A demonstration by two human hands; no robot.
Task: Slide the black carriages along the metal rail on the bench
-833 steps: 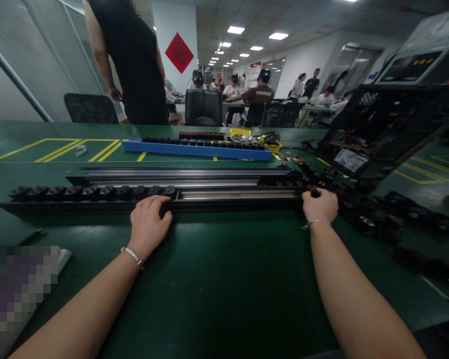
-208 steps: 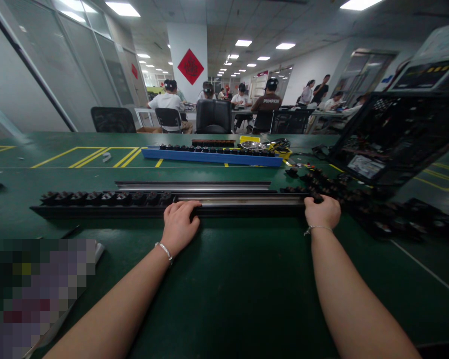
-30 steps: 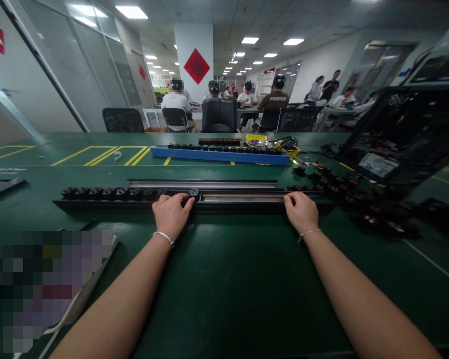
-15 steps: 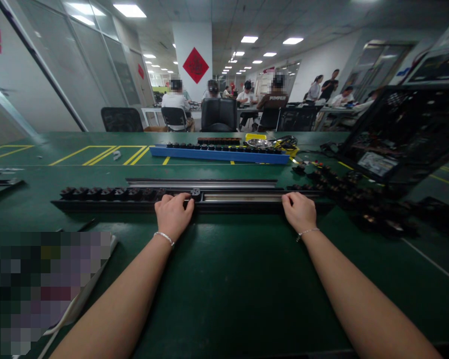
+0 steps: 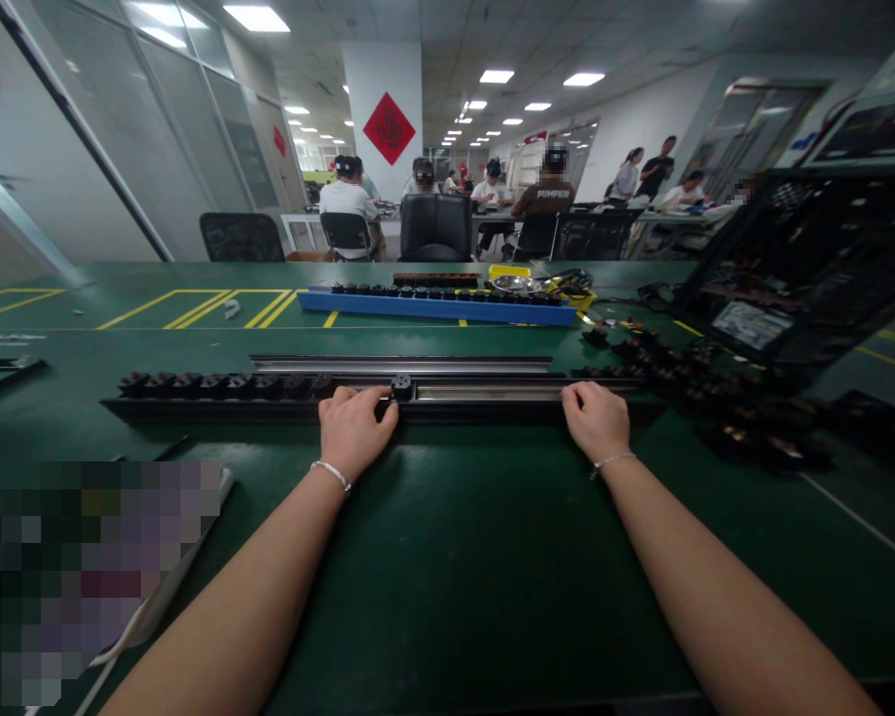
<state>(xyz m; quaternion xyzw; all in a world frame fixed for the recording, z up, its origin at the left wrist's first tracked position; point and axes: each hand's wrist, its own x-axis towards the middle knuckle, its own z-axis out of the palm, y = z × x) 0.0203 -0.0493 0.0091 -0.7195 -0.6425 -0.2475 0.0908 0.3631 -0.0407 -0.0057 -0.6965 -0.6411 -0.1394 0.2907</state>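
Note:
A long black rail (image 5: 216,411) lies across the green table in front of me. Several small black round parts (image 5: 240,386) stand in a row on its left stretch. My left hand (image 5: 354,428) is closed at the rail's middle, thumb and fingers pinching a single black round part (image 5: 401,386). To the right of that part, a silver strip (image 5: 492,394) shows inside the rail. My right hand (image 5: 598,418) is closed over the rail near its right end, fingers curled around its edge. What lies under the right fingers is hidden.
Behind the rail lies a second metal rail (image 5: 403,365), then a blue rail (image 5: 433,307) carrying more black parts. Loose black parts (image 5: 761,438) are heaped at the right beside a black open case (image 5: 798,268). A blurred-out packet (image 5: 104,577) lies front left.
My left hand has moved slightly to the right along the rail, and the black round part has shifted with it. My right hand has stayed in place.

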